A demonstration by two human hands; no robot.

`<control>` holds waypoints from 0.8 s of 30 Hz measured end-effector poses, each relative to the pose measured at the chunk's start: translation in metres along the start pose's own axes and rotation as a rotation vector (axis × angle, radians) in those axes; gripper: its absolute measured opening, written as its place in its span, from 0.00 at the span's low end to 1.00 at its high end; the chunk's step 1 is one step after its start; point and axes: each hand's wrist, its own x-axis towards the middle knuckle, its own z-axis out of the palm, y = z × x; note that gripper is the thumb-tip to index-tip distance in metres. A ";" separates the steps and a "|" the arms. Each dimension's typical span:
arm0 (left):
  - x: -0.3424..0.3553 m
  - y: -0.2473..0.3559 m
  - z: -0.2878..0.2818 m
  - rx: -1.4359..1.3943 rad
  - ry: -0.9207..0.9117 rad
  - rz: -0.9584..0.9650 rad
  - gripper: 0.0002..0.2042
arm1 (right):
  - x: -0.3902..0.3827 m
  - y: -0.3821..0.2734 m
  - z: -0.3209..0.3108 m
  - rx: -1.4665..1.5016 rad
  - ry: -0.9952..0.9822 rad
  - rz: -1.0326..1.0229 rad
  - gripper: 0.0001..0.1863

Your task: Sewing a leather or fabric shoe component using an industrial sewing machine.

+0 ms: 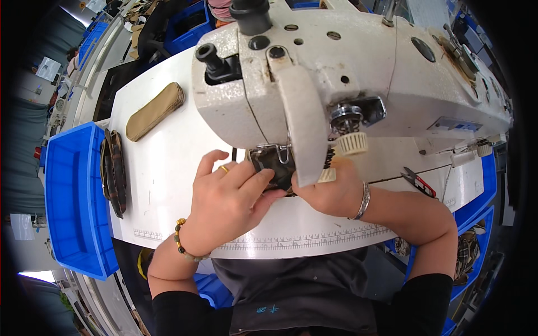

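Observation:
A dark fabric piece [280, 167] lies under the needle area of the white sewing machine [246, 95], partly hidden by the machine head's guard and my fingers. My left hand [227, 193] presses and pinches its near left side with thumb and index finger, the other fingers bent above the white table. At the fabric's right edge, my right hand [333, 193] grips with the thumb in front. Its other fingers are partly behind the guard and a ribbed cream tension knob [352, 144].
Tan sole-shaped pieces [155, 112] are stacked at the table's far left. Dark plaid fabric pieces [115, 173] hang at the left edge beside a blue bin [78, 201]. Red-handled thread snips [419, 182] lie right of my right forearm. Another blue bin [486, 246] holds plaid pieces.

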 end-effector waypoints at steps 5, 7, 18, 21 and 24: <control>0.005 -0.001 0.009 0.071 0.088 -0.013 0.13 | 0.000 0.002 0.003 0.158 0.063 0.174 0.03; 0.005 -0.007 0.020 0.095 0.156 0.026 0.13 | 0.000 0.003 0.002 0.164 0.069 0.171 0.04; 0.005 -0.013 0.046 0.085 0.314 0.142 0.11 | -0.001 0.005 0.006 0.068 -0.126 0.106 0.08; 0.008 -0.012 0.048 0.070 0.342 0.123 0.10 | -0.002 0.002 0.009 -0.013 -0.048 0.033 0.07; 0.010 -0.016 0.049 0.062 0.351 0.156 0.08 | -0.002 0.001 0.007 -0.011 -0.068 0.057 0.07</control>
